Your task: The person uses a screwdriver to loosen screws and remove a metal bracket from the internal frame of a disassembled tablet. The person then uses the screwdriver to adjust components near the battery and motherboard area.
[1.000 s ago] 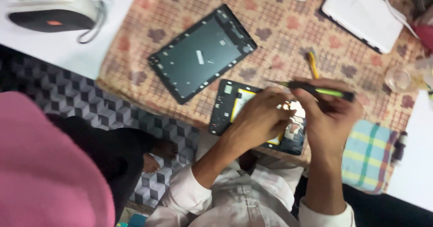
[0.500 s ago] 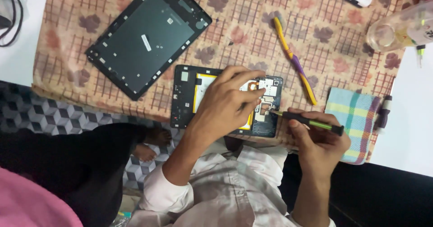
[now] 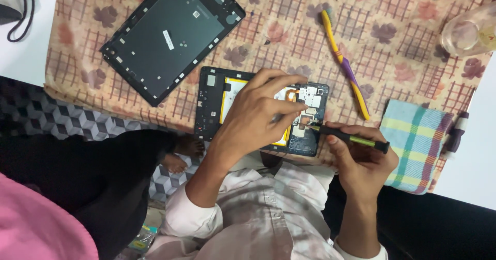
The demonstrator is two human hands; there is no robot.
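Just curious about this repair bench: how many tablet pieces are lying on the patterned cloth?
2. A detached black back cover lies at the upper left. The opened tablet body with its yellow battery lies under the left hand. A white device at the top edge is mostly cut off.

One head camera looks steeply down, close over the cloth-covered table [image 3: 413, 43].

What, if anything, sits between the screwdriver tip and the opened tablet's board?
Nothing visible does. The right hand holds the screwdriver with its tip right at the board of the opened tablet. The left hand rests on the tablet beside the tip, fingers next to it, not across its path.
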